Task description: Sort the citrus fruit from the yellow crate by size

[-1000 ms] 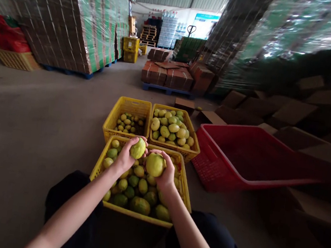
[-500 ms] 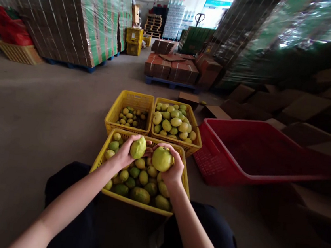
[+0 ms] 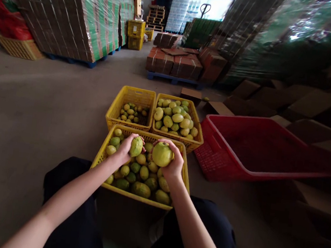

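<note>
My left hand is closed around a bumpy yellow-green lemon. In my right hand sits a larger, rounder lemon, with its dark stem end turned up. Both hands are over the near yellow crate, and a gap separates them. Inside that crate lie many green and yellow lemons of mixed sizes. Behind it, at the right, a second yellow crate is heaped with large pale lemons. The crate beside it on the left holds smaller lemons on its bottom.
A red plastic basket stands right of the crates. Flattened and open cardboard boxes lie beyond it. Bundled cardboard rests on a blue pallet ahead. Tall wrapped stacks rise on both sides.
My hands have moved slightly apart, the left one shifting left, each still with its lemon. The view has tipped down a little.
</note>
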Motion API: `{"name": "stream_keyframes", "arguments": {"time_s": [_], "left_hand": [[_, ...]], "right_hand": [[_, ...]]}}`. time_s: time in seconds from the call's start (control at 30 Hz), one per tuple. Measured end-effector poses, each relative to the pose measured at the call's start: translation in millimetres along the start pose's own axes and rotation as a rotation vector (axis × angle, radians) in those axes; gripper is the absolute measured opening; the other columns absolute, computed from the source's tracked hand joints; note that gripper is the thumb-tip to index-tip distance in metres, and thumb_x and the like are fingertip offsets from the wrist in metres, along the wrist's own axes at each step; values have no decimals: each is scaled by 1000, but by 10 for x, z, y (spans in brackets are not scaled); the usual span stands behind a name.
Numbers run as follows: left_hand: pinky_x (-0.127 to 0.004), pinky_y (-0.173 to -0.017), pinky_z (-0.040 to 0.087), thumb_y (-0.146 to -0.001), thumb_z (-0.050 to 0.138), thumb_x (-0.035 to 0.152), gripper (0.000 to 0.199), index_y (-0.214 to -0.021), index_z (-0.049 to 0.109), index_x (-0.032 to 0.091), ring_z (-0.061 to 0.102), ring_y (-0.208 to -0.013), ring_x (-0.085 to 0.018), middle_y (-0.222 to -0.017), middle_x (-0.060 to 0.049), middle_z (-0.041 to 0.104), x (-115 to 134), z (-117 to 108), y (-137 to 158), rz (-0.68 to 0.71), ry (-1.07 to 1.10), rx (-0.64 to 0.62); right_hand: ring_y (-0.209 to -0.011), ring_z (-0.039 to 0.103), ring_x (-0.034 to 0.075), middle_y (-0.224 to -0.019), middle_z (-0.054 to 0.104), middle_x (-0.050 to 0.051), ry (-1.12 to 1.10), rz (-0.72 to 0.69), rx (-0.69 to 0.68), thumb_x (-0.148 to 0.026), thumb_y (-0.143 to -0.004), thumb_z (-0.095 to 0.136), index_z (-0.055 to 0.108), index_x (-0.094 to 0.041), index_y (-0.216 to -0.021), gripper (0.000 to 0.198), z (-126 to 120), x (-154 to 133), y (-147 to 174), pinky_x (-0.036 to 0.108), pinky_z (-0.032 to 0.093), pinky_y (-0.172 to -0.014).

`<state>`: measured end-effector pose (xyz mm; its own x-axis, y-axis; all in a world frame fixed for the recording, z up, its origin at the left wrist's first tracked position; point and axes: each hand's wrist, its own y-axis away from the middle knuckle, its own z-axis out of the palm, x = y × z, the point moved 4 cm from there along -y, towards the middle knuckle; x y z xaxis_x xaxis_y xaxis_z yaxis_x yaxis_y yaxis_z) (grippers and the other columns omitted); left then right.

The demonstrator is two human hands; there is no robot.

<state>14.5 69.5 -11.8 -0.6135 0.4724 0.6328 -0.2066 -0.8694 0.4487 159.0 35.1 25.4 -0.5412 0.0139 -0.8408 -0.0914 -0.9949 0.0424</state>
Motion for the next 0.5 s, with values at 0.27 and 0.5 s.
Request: {"name": "stream_keyframes", "arguments": {"time_s": [0.27,0.5], "left_hand": [[-26,-58,56,-84,48,23,22,-76,65,12,65,-54,-15,-60,-4,64,-9,-46,26,-55,21,50],[-27,-56,57,-87,47,21,24,-74,64,12,63,-51,-14,-59,-4,63,83,-102,80,-83,62,110]], "right_hand": [[-68,68,21,-63,69,1,-95,230,187,-32,-66,66,66,-22,-69,11,-140,184,-104,28,56,-59],[-56,65,21,-51,63,2,-301,588,328,-28,-72,54,65,-19,-72,13,-177,381,-99,31,55,-51]]}}
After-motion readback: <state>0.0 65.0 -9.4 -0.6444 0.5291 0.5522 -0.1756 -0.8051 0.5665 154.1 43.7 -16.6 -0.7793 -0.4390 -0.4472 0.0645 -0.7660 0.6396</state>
